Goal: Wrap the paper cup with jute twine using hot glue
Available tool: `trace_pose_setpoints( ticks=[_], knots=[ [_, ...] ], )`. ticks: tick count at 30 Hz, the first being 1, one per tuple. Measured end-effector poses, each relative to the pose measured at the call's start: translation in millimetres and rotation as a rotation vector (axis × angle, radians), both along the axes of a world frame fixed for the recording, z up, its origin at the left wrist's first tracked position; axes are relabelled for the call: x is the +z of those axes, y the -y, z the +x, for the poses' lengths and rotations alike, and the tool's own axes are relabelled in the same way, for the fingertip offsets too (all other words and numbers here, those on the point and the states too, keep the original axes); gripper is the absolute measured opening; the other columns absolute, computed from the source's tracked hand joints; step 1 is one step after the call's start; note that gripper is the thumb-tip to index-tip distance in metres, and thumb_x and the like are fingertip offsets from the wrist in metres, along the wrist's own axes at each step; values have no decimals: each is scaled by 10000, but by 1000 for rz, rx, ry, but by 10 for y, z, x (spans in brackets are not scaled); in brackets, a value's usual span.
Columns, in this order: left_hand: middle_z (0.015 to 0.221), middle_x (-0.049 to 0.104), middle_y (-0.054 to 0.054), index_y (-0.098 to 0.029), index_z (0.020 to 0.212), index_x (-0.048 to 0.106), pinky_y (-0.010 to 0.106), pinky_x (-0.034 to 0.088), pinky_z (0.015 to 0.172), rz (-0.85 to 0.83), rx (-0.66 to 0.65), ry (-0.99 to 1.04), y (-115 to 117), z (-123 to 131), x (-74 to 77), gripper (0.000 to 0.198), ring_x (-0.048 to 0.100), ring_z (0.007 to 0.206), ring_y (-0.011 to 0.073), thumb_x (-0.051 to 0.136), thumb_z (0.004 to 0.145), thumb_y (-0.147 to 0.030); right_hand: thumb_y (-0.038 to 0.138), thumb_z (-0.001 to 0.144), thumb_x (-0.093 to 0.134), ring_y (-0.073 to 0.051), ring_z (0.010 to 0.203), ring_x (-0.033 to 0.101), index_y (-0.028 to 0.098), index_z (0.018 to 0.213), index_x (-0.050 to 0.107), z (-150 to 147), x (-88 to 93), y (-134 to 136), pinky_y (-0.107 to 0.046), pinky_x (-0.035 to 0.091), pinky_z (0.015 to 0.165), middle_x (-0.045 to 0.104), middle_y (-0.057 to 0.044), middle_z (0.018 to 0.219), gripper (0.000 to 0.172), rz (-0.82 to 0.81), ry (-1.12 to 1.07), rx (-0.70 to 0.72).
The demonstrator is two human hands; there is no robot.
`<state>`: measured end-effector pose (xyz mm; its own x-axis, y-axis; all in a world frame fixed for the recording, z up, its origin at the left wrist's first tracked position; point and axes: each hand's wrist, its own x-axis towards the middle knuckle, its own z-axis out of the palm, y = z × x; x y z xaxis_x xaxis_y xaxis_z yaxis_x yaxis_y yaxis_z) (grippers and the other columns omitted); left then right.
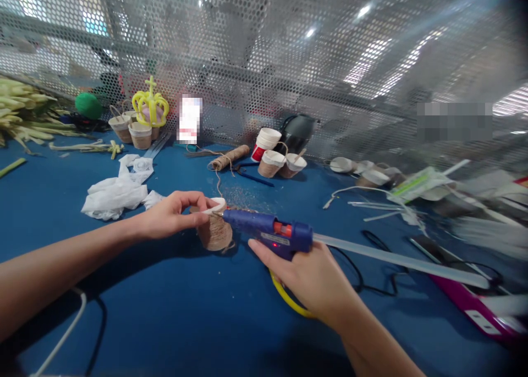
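Note:
My left hand (pixel 181 215) pinches the white rim of a twine-wrapped paper cup (pixel 215 232), tilted over the blue table. In my right hand (pixel 309 278) is a blue hot glue gun (pixel 264 228), its small red light lit. The gun's nozzle meets the cup near the rim, close to my left fingertips; whether they touch, I cannot tell. A long translucent glue stick (pixel 396 259) sticks out of the gun's back. A strand of twine (pixel 218 184) runs from behind the cup up to a twine roll (pixel 229 157).
Crumpled white fabric (pixel 115 193) lies to the left. Small wrapped cups (pixel 272 164) and a yellow crown (pixel 150 105) stand along the perforated metal screen (pixel 231 47). At right are a purple power strip (pixel 466 300), black cable (pixel 383 292) and loose glue sticks (pixel 375 205).

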<state>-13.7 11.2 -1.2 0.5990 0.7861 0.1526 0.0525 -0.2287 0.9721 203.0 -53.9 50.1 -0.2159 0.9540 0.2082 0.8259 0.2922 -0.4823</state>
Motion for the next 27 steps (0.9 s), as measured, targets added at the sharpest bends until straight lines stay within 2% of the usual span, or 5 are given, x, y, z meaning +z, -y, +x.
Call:
trace_pose_setpoints(
  ticks=[6, 10, 14, 21, 27],
  knots=[
    [964, 611, 92, -131, 659, 448, 316, 429, 802, -7, -17, 7, -9, -1, -9, 261, 542, 976, 217, 543, 788, -337, 334, 753, 516, -127, 363, 482, 185, 580, 573, 72, -30, -30, -254, 419, 414, 521, 26, 395, 235, -41, -24, -58],
    [1010, 599, 103, -131, 667, 448, 312, 425, 806, -13, -36, 28, -14, -2, -15, 250, 529, 1005, 218, 540, 793, -326, 309, 767, 516, -99, 341, 422, 214, 460, 423, 105, -28, -48, -241, 409, 426, 432, 62, 340, 335, -61, -54, -19],
    [1033, 594, 108, -131, 668, 448, 312, 417, 819, -19, -43, 40, -8, 4, -7, 232, 526, 1018, 214, 535, 799, -302, 313, 776, 515, -95, 332, 406, 220, 462, 390, 111, -17, -53, -241, 399, 421, 425, 67, 342, 351, -99, -81, -38],
    [1083, 584, 121, -132, 672, 454, 319, 408, 843, -16, -38, 38, 0, 9, 11, 224, 506, 1067, 225, 537, 798, -298, 340, 762, 519, -103, 323, 424, 213, 470, 445, 105, -28, -35, -244, 394, 405, 435, 56, 333, 327, -107, -30, -60],
    [1007, 617, 116, -132, 662, 457, 347, 389, 874, 0, -32, 38, 1, 13, 13, 221, 473, 1120, 244, 533, 800, -286, 343, 741, 514, -165, 467, 559, 175, 664, 618, 49, -38, -10, -270, 437, 455, 568, -3, 475, 212, -98, -8, -109]
  ],
)
